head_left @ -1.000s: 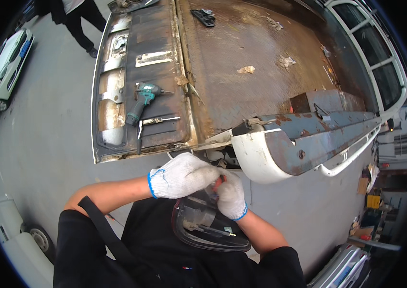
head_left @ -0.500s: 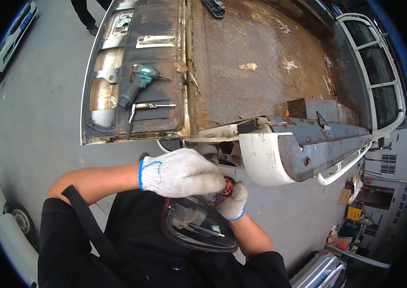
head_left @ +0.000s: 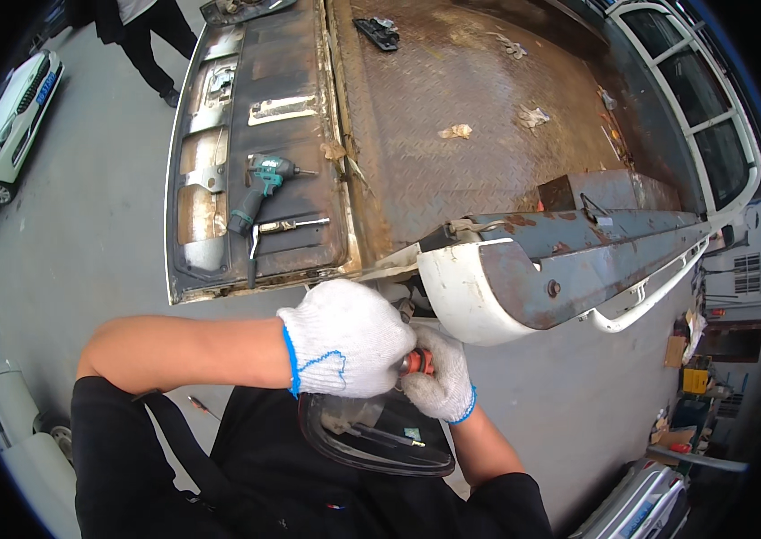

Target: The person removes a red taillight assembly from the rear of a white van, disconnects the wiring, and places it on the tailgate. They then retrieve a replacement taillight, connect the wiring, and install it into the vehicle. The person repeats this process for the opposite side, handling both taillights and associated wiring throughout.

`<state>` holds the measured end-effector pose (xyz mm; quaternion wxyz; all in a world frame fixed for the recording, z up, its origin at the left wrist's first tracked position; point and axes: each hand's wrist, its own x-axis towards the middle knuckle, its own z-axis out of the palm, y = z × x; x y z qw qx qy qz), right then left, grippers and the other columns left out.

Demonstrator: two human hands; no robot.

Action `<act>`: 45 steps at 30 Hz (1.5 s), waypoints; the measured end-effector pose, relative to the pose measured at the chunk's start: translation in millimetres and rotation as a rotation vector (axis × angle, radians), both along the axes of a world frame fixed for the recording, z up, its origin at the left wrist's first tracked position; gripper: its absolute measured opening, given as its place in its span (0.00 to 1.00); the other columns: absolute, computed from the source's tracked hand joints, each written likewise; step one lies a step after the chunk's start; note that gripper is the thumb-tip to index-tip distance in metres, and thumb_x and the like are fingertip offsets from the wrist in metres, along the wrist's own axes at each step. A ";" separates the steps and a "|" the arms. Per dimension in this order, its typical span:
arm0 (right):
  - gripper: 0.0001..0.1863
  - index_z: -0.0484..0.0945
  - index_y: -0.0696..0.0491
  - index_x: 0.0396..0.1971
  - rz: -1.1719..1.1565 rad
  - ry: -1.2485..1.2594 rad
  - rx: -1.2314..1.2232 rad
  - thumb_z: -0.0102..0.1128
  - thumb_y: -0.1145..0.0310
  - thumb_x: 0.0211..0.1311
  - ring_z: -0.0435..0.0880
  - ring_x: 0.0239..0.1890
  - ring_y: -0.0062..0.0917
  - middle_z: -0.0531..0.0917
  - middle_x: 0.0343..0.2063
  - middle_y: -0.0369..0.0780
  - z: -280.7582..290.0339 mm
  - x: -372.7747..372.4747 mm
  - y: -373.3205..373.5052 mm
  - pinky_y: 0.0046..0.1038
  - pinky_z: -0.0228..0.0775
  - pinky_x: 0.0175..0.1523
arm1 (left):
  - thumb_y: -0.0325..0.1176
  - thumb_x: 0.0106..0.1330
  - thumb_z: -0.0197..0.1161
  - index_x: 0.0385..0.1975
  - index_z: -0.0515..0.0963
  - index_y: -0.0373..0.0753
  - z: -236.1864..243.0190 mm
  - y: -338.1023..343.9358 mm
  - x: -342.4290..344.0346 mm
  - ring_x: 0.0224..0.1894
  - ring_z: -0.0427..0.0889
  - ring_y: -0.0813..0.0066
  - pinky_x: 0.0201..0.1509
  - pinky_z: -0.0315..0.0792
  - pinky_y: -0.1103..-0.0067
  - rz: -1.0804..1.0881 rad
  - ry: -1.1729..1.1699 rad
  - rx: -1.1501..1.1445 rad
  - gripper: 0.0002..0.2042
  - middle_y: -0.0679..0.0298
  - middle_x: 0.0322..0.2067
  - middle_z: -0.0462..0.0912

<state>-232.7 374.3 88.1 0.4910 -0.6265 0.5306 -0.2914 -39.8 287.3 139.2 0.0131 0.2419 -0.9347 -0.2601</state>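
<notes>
Both my hands wear white knitted gloves with blue cuffs and meet in front of my chest. A small red-orange cylindrical part (head_left: 417, 361) shows between them, its exact kind unclear. My right hand (head_left: 440, 375) is closed around it. Closed in a fist, my left hand (head_left: 347, 337) presses up against the part's left end; its fingertips are hidden. Just below the hands, against my black shirt, rests a dark vehicle lamp (head_left: 376, 437) with a clear cover, its upper edge covered by the gloves.
A teal cordless impact driver (head_left: 261, 190) and a ratchet wrench (head_left: 283, 227) lie on the lowered tailgate (head_left: 286, 144). Beyond is a rusty truck bed (head_left: 452, 90), with its white rear corner (head_left: 475, 292) close to my hands. A person (head_left: 151, 36) stands far left, near a white car (head_left: 17, 135).
My view has shifted, and the hands have drawn closer together. The red ring with wires seen before is covered; the red-orange part now shows. More of the standing person has come into view.
</notes>
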 end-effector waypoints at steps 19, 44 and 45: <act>0.17 0.78 0.58 0.35 -0.085 -0.210 0.026 0.52 0.57 0.74 0.81 0.28 0.23 0.81 0.26 0.37 -16.4 -27.5 -5.7 0.28 0.74 0.35 | 0.42 0.55 0.67 0.24 0.80 0.35 -1.6 -12.6 2.8 0.28 0.82 0.47 0.35 0.76 0.60 0.097 -0.049 0.262 0.14 0.49 0.22 0.80; 0.28 0.82 0.58 0.48 -0.313 0.169 0.271 0.56 0.48 0.61 0.85 0.45 0.48 0.85 0.41 0.55 -171.6 -30.6 -17.5 0.42 0.74 0.54 | 0.34 0.51 0.76 0.29 0.81 0.34 -27.9 -23.9 43.8 0.26 0.76 0.59 0.34 0.72 0.68 0.086 -0.119 0.465 0.13 0.57 0.22 0.77; 0.29 0.82 0.57 0.48 -0.265 0.237 0.217 0.57 0.46 0.60 0.85 0.45 0.48 0.86 0.41 0.55 -168.4 -23.6 -22.0 0.42 0.75 0.54 | 0.35 0.51 0.76 0.28 0.80 0.34 -28.5 -24.9 42.7 0.27 0.77 0.57 0.35 0.72 0.67 0.026 -0.051 0.474 0.13 0.56 0.23 0.77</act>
